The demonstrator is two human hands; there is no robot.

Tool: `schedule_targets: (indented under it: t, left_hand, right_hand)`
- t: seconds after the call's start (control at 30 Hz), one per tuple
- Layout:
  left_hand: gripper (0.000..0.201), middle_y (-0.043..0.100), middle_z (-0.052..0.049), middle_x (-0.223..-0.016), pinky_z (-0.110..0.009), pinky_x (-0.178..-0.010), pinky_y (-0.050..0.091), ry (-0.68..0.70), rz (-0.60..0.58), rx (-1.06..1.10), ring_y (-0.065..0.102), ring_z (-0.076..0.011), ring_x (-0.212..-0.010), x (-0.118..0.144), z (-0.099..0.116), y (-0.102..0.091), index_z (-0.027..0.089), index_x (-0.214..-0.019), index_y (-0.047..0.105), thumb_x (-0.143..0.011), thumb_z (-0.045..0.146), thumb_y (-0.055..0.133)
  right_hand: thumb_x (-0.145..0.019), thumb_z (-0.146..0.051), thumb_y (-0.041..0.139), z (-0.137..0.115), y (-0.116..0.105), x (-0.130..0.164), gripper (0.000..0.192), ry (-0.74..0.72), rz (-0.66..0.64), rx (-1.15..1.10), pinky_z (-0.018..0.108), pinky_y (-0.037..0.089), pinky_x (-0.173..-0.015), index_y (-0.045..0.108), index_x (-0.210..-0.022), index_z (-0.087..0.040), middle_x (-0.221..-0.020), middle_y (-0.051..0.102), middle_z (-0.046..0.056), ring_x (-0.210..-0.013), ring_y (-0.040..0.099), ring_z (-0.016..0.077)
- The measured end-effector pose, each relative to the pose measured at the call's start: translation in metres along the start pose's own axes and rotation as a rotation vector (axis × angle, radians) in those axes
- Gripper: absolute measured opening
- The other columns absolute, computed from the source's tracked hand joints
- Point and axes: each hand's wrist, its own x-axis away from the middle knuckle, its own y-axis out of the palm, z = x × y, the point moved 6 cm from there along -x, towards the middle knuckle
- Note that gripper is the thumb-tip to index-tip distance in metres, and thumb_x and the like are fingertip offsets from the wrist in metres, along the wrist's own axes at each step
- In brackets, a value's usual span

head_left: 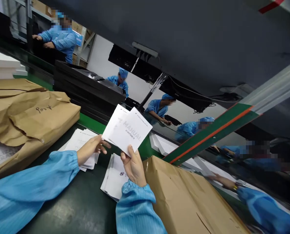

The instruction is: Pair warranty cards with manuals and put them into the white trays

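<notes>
Two white manuals are raised in front of me, partly overlapping. My right hand (pixel 133 164) pinches the lower edge of the front manual (pixel 137 128), which has "MANUAL" printed on its cover. Behind it and to the left is another white manual (pixel 114 123); my left hand (pixel 92 149) grips its lower left corner. Beneath my left hand lies a loose stack of white manuals (pixel 80 143). A second stack of white booklets (pixel 113 182) lies below the held pair, partly covered by my right wrist.
A torn brown paper package (pixel 44 113) with handwriting lies on the left, and another brown package (pixel 181 195) stands on the right. A green post (pixel 213 133) with an orange stripe slants across the right. Co-workers in blue sit beyond the line; a co-worker's arm (pixel 247 195) reaches in at right.
</notes>
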Motion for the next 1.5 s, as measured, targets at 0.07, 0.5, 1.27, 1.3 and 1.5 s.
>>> schedule_targets:
  t: [0.07, 0.5, 1.27, 1.3, 1.5]
  left_hand:
    - [0.047, 0.057, -0.004, -0.072, -0.018, -0.048, 0.031, -0.061, 0.009, 0.131, 0.054, -0.0102, -0.056, -0.008, -0.012, -0.011, 0.014, -0.094, 0.045, -0.077, 0.050, 0.020]
    - [0.030, 0.053, -0.001, -0.063, -0.017, -0.042, 0.033, 0.092, -0.013, -0.153, 0.052, -0.0074, -0.045, -0.018, -0.026, -0.015, 0.011, -0.091, 0.046, -0.074, 0.035, 0.041]
    - [0.034, 0.053, -0.003, -0.070, -0.018, -0.046, 0.037, 0.144, -0.034, -0.199, 0.052, -0.0072, -0.048, -0.015, -0.027, -0.018, 0.012, -0.096, 0.045, -0.074, 0.038, 0.040]
    - [0.034, 0.053, -0.003, -0.070, -0.018, -0.046, 0.037, 0.143, -0.035, -0.201, 0.052, -0.0073, -0.048, -0.015, -0.027, -0.017, 0.012, -0.096, 0.045, -0.074, 0.038, 0.040]
    - [0.033, 0.053, -0.003, -0.070, -0.018, -0.045, 0.037, 0.141, -0.035, -0.201, 0.052, -0.0072, -0.048, -0.015, -0.028, -0.017, 0.013, -0.096, 0.044, -0.075, 0.037, 0.040]
  right_hand:
    - [-0.066, -0.028, 0.059, 0.017, -0.012, -0.006, 0.026, 0.077, -0.021, 0.097, 0.015, 0.035, -0.041, 0.050, -0.090, -0.022, -0.077, 0.053, -0.002, -0.047, 0.040, 0.0033]
    - [-0.065, -0.037, 0.057, 0.047, -0.030, -0.013, 0.029, 0.092, 0.006, 0.345, 0.019, 0.032, -0.038, 0.047, -0.083, -0.016, -0.060, 0.053, -0.002, -0.042, 0.042, 0.0072]
    - [-0.067, -0.042, 0.053, 0.049, -0.031, -0.014, 0.031, 0.072, -0.027, 0.438, 0.018, 0.032, -0.036, 0.048, -0.076, -0.013, -0.054, 0.055, 0.001, -0.039, 0.044, 0.0072]
    - [-0.068, -0.042, 0.053, 0.049, -0.032, -0.014, 0.030, 0.073, -0.026, 0.445, 0.018, 0.032, -0.036, 0.048, -0.075, -0.013, -0.053, 0.056, 0.001, -0.039, 0.044, 0.0072]
    - [-0.068, -0.041, 0.052, 0.050, -0.033, -0.014, 0.031, 0.081, -0.022, 0.445, 0.017, 0.033, -0.036, 0.048, -0.078, -0.012, -0.052, 0.056, 0.002, -0.039, 0.045, 0.0073]
